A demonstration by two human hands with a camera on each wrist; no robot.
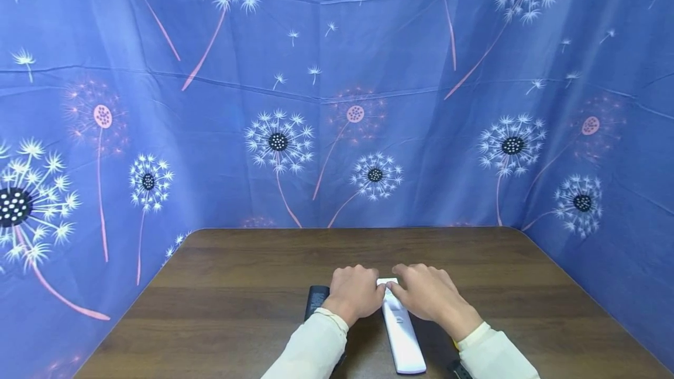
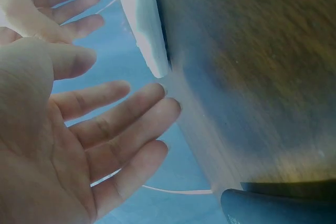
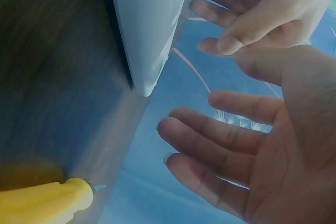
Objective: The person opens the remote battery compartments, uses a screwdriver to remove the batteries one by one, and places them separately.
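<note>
A long white object like a remote control lies lengthwise on the table between the hands. My left hand is over the left side of its far end, and my right hand is over the right side. In the head view both thumbs point inward and overlap the white object. Each wrist view shows relaxed, slightly spread fingers and an empty palm, with the fingertips close to the white object's end. A black object with small print lies left of my left hand, partly hidden by it.
A yellow tool with a small pointed tip lies on the right, mostly hidden under the right forearm in the head view. The brown wooden table reaches back to a blue dandelion-print curtain, which also runs along both sides.
</note>
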